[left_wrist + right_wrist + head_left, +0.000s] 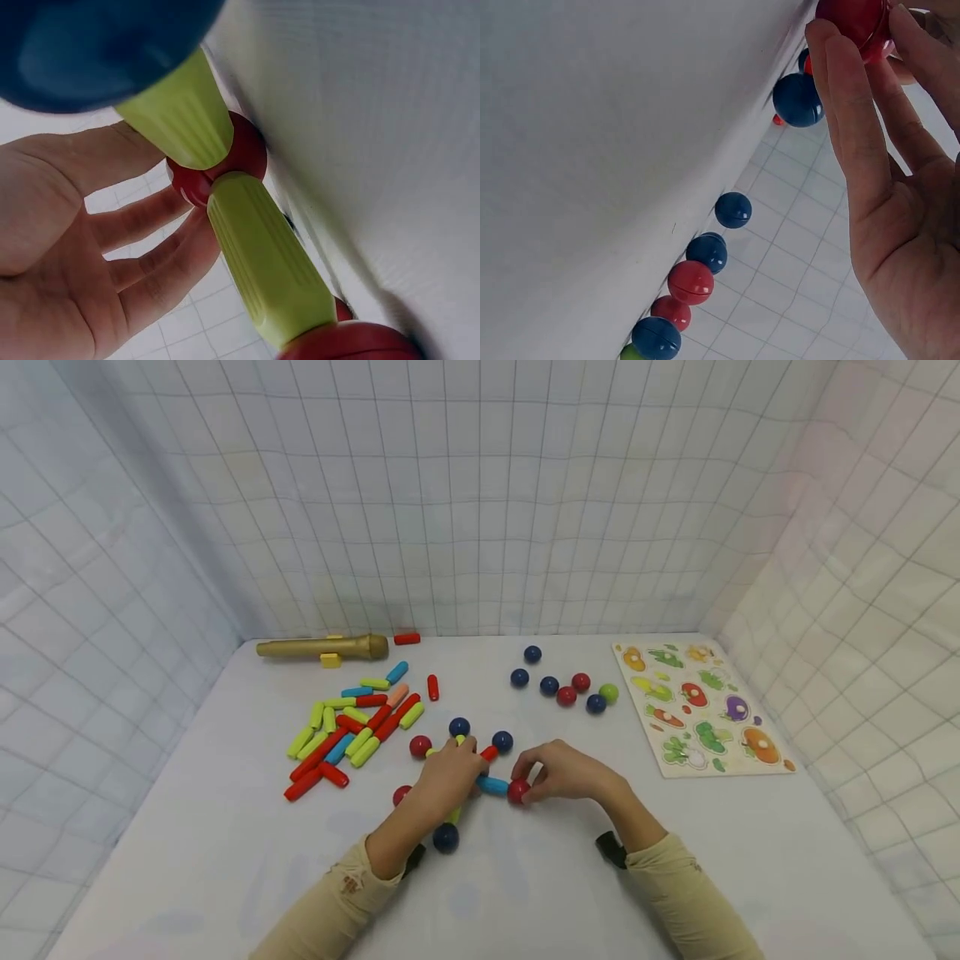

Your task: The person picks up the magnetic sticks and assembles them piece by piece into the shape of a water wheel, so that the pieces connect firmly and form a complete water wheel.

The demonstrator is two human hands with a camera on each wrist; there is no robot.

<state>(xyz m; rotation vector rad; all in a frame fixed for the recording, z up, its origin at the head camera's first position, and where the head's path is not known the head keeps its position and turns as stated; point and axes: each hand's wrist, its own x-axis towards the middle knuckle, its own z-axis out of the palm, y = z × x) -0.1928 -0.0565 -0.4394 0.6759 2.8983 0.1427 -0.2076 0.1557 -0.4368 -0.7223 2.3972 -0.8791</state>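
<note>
A star-like build of colored rods and balls lies in front of me in the head view, partly covered by my left hand (447,772). In the left wrist view, thumb and fingers hold its middle red ball (251,150), from which yellow-green rods (270,255) run to a dark blue ball (105,49) and another red ball (352,343). My right hand (572,772) pinches a red ball (517,792) at the outer end of a blue rod (492,786). A red rod (489,753) leads to a blue ball (502,742) beyond.
Loose rods (360,727) lie piled on the left, with a gold toy microphone (322,648) behind them. Several loose balls (566,696) sit at the back right, beside a vegetable puzzle board (701,710). Gridded cloth walls (480,527) enclose the white table (540,893).
</note>
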